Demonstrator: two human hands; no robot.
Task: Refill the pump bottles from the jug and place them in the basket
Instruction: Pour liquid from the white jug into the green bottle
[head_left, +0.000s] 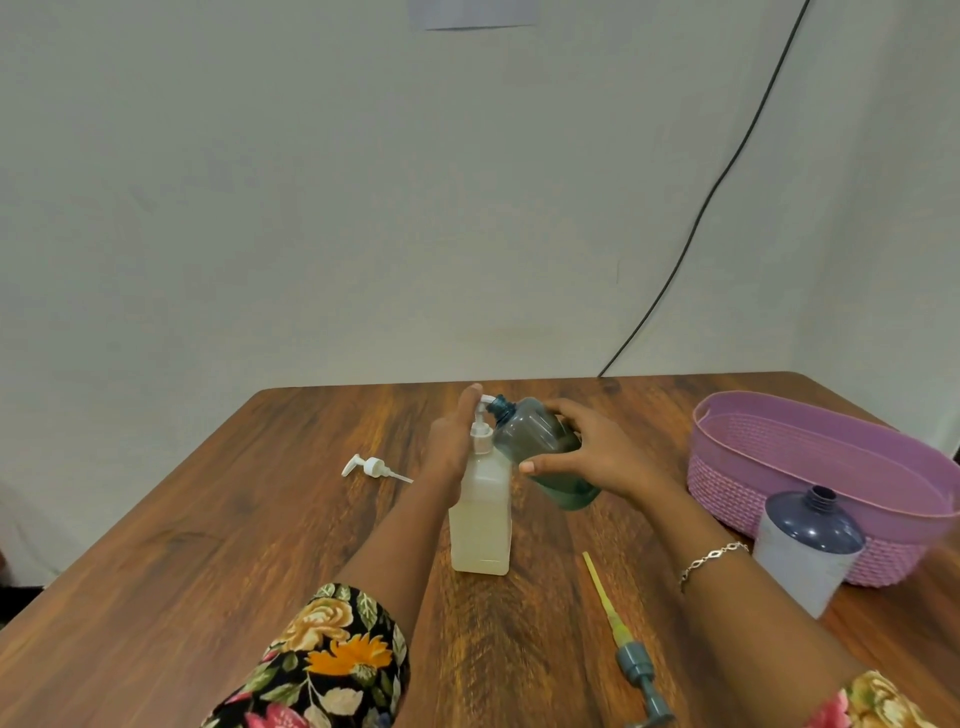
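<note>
Currently the right hand grips the tilted teal bottle, mouth up-left at the pump the flat left hand presses.

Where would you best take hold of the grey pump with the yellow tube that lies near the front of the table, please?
Pinch the grey pump by its collar, coming down from above. It lies flat on the table, the collar is its thickest part, and the thin yellow tube would likely bend.
</note>
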